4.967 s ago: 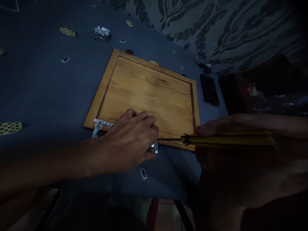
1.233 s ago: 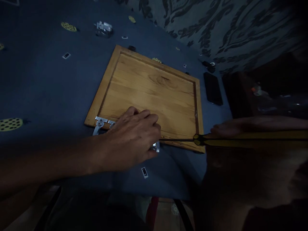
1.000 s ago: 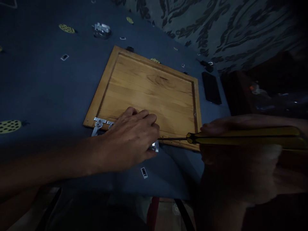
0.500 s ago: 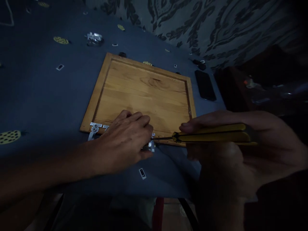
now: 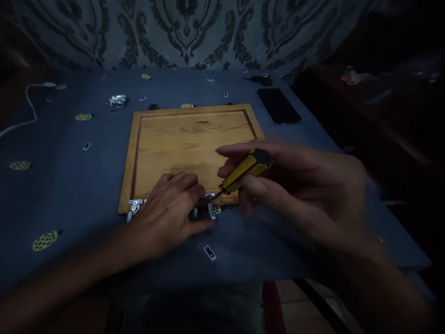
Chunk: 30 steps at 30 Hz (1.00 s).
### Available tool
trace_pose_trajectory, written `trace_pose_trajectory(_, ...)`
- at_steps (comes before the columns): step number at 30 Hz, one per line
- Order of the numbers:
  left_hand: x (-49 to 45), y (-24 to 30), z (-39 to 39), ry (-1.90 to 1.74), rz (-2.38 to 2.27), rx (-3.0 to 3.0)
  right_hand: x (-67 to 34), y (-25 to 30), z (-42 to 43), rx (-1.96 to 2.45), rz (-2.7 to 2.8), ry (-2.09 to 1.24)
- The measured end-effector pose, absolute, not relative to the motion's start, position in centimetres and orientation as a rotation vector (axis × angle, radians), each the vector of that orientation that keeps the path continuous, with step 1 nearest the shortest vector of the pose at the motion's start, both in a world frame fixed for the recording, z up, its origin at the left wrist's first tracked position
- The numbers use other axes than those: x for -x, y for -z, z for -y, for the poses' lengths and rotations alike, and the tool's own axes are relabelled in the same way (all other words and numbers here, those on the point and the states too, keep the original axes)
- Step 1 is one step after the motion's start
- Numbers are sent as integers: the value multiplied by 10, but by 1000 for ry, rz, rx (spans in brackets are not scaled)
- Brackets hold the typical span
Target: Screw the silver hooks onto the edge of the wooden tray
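Note:
A wooden panel (image 5: 187,144) lies flat on a table with a blue cloth (image 5: 69,185). Along its near edge runs a metal bracket (image 5: 205,211), partly under my left hand (image 5: 170,213), whose fingers curl over it and press it to the panel. My right hand (image 5: 306,190) grips a yellow-and-black screwdriver (image 5: 243,170), tilted down to the left, with its tip at the bracket's right end. Another metal end of the hardware (image 5: 134,206) shows at the panel's near left corner.
A black phone (image 5: 278,105) lies right of the panel. A metal part (image 5: 118,101) sits at the back left, a white cable (image 5: 31,104) further left, keys (image 5: 260,80) at the back. Small labels (image 5: 209,253) dot the cloth. Patterned wall behind; table edge near me.
The view has swung to face the table squarely. My right hand came in from the right and tipped the screwdriver from lying level to slanting down onto the bracket. My left hand stayed put.

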<state>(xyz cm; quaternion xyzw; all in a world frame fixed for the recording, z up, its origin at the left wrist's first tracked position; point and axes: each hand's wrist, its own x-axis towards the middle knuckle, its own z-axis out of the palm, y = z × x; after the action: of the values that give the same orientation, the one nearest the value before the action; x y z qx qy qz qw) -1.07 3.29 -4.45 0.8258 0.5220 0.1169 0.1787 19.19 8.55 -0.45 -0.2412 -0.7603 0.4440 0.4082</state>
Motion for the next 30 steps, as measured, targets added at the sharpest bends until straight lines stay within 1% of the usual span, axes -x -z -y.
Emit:
trace_pose_trajectory(2, 11, 44, -33, -327, -1493, -2324, -192, 6, -90, 551, 1900, -1155)
trace_pose_trajectory(6, 12, 42, -34, -342, -1495, -2326, -188, 14, -101, 527, 1854, -1092)
trace_pose_trajectory(8, 13, 42, -33, -358, -1480, -2343, -185, 14, -105, 512, 1874, -1112)
trace_pose_trajectory(14, 13, 41, -33, -411, -1455, -2349, -181, 4, -111, 422, 1947, -1329)
trace_pose_trajectory(18, 11, 41, -33, -407, -1473, -2358, -184, 9, -111, 347, 1910, -1436)
trace_pose_trajectory(26, 8, 42, -34, -322, -1525, -2290, -190, 26, -105, 448, 1699, -1365)
trace_pose_trajectory(30, 7, 40, -35, -284, -1509, -2278, -191, 23, -102, 449, 1741, -1399)
